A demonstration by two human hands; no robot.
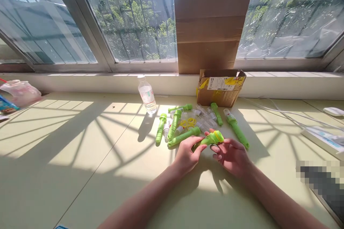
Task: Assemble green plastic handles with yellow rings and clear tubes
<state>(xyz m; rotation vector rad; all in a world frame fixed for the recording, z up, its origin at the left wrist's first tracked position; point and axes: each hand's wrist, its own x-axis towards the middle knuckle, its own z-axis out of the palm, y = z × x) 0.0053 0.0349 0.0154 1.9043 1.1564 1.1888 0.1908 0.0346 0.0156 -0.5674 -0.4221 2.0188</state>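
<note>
A green plastic tube shaped like a flashlight body (pixel 208 139) is in my left hand (pixel 188 153), closed around its narrower part. A yellow ring (pixel 219 136) sits around the tube's flared end, which points right. My right hand (pixel 234 156) has its fingers curled at that end, touching the ring's edge. Just beyond my hands lies another green tube (pixel 184 137). Behind it are loose yellow rings (pixel 191 122), clear plastic tubes (pixel 206 117) and more green tubes (pixel 161 128). One green tube (pixel 238 130) on the right has a clear and white piece at its upper end.
An open cardboard box (pixel 220 89) stands behind the parts, near the window ledge. A clear bottle (pixel 147 96) stands upright to their left. On the right are a white power strip (pixel 321 137), cables (pixel 282 111) and a pixelated dark object (pixel 322 182). A pinkish plastic bag (pixel 23 93) lies far left.
</note>
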